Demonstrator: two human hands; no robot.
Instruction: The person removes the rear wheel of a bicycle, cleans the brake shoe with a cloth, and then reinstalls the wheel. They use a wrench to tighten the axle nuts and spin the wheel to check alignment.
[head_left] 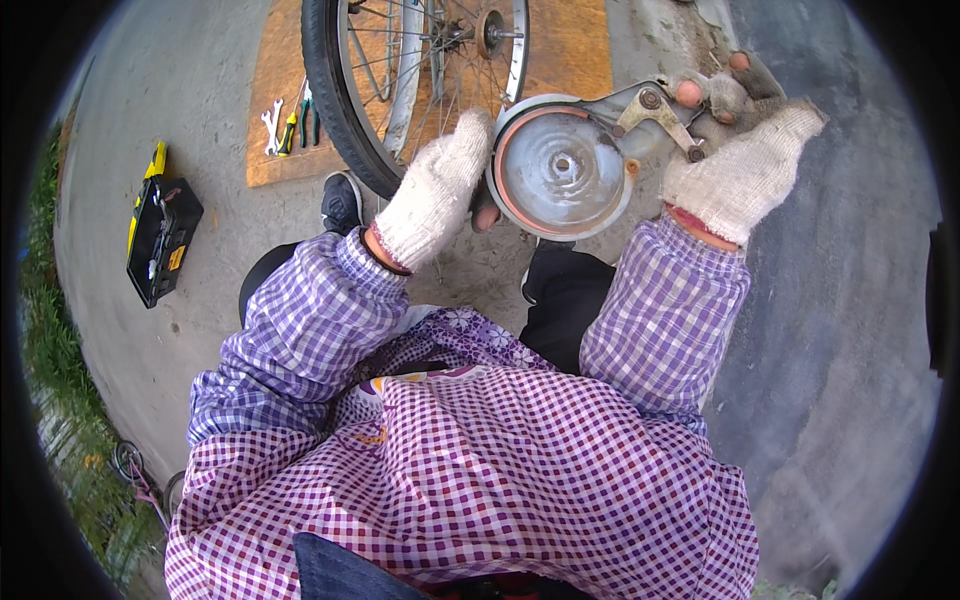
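I hold a round silver metal drum [562,170] with a reddish rim and a flat metal arm bolted to its right side. My left hand [440,185], in a white knit glove, grips the drum's left edge. My right hand [735,150], also gloved, holds the end of the metal arm [650,108]; its glove is worn through at the fingertips. Both sleeves are purple checked cloth. Just beyond the drum lies a bicycle wheel [340,100] with a black tyre and silver spokes.
The wheel rests on a brown board [575,50] on concrete ground. Wrenches and pliers [290,125] lie on the board's left edge. A black and yellow toolbox [160,235] sits open at the left. Grass borders the far left. My black shoes [342,200] show below the wheel.
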